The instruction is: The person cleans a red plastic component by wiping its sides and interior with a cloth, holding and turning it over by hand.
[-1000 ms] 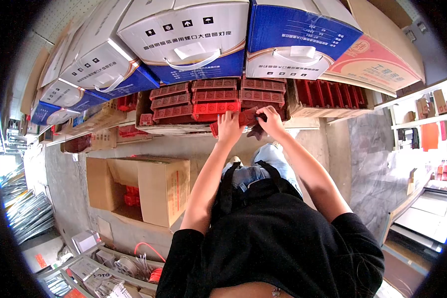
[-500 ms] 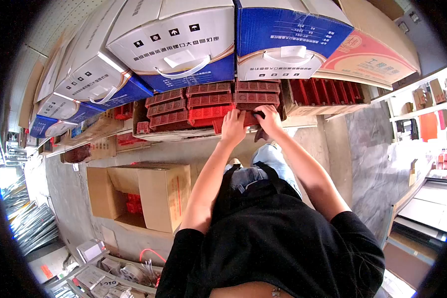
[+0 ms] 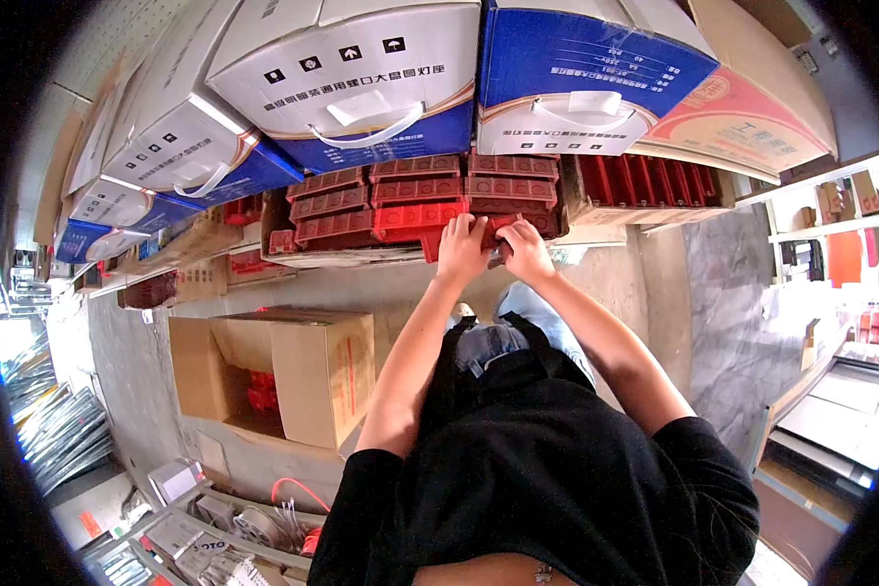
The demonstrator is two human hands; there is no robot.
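Note:
Stacked rows of red plastic junction boxes (image 3: pixel 418 190) fill a low open carton (image 3: pixel 352 261) on the shelf ahead. At its front right, both hands grip a strip of red junction boxes (image 3: pixel 428 244) that juts over the carton's front edge. My left hand (image 3: pixel 464 251) has its fingers curled over the strip from the left. Close beside it on the right, my right hand (image 3: pixel 525 251) pinches the same strip's right part. The fingers cover much of this strip, so its far end is hidden.
White-and-blue cartons (image 3: pixel 347 73) with handles stand above the red rows. Another carton of red pieces (image 3: pixel 645 186) is at the right. On the floor, an open cardboard box (image 3: pixel 327 381) holds red pieces. A rack with cable spools (image 3: pixel 256 527) lies at lower left.
My right hand has come lower and nearer my body, its fingers closer to the left hand. The dark end of the strip beneath it shows less. The view has shifted slightly.

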